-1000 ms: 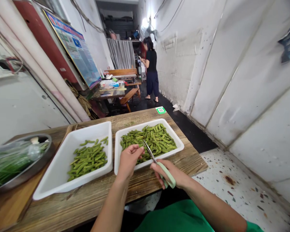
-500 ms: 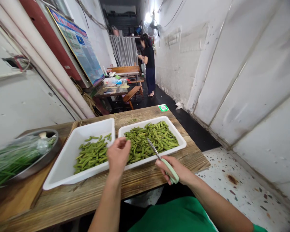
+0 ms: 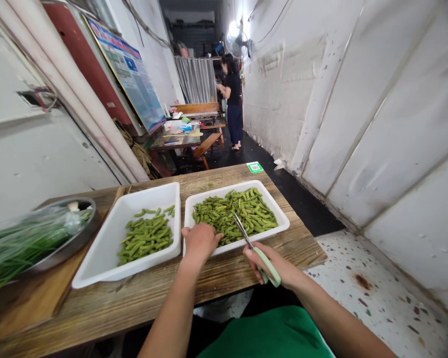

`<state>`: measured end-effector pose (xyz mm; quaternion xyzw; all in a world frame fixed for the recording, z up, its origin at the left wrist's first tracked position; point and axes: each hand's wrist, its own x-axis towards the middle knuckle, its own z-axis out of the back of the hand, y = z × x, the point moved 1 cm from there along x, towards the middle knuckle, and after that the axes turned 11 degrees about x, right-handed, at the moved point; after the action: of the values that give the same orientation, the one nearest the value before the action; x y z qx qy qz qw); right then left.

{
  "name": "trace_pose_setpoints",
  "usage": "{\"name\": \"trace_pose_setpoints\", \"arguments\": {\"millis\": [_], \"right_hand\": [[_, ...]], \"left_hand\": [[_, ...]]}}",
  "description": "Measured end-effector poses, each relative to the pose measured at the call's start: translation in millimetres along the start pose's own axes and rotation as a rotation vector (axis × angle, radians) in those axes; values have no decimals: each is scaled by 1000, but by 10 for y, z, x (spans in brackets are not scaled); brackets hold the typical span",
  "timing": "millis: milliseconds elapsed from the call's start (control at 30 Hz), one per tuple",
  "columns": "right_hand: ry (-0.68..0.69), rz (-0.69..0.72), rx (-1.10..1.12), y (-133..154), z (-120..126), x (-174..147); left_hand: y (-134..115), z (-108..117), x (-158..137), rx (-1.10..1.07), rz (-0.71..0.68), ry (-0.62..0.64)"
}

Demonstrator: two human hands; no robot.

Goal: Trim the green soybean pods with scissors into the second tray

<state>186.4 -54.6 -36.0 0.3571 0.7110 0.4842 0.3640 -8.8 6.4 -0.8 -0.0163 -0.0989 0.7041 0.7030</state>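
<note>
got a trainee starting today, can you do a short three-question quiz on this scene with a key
1. What does the right hand hold?

2. True or false: the right tray has more pods in it than the left tray.

3. Where is the bowl of greens?
a) between the trays
b) left of both trays
c) right of both trays

Key
1. Scissors.
2. True.
3. b
</note>
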Motion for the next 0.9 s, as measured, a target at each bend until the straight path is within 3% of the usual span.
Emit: {"name": "trace_pose_setpoints", "arguments": {"millis": [133, 267, 433, 533, 633, 900], "right_hand": [[-4, 16, -35, -8, 7, -5], [-3, 21, -29, -7, 6, -5], [19, 3, -61, 19, 10, -22], [31, -1, -89, 40, 2, -23], [43, 16, -118, 65, -10, -20], [8, 30, -147, 97, -7, -23]], "left_hand": [[15, -34, 57, -144, -85, 102], [64, -4, 67, -261, -41, 66], [-5, 6, 53, -829, 17, 123], [-98, 4, 12, -1039, 76, 178], [-166, 8, -28, -1084, 122, 173], [-215, 31, -66, -1031, 41, 282]]}}
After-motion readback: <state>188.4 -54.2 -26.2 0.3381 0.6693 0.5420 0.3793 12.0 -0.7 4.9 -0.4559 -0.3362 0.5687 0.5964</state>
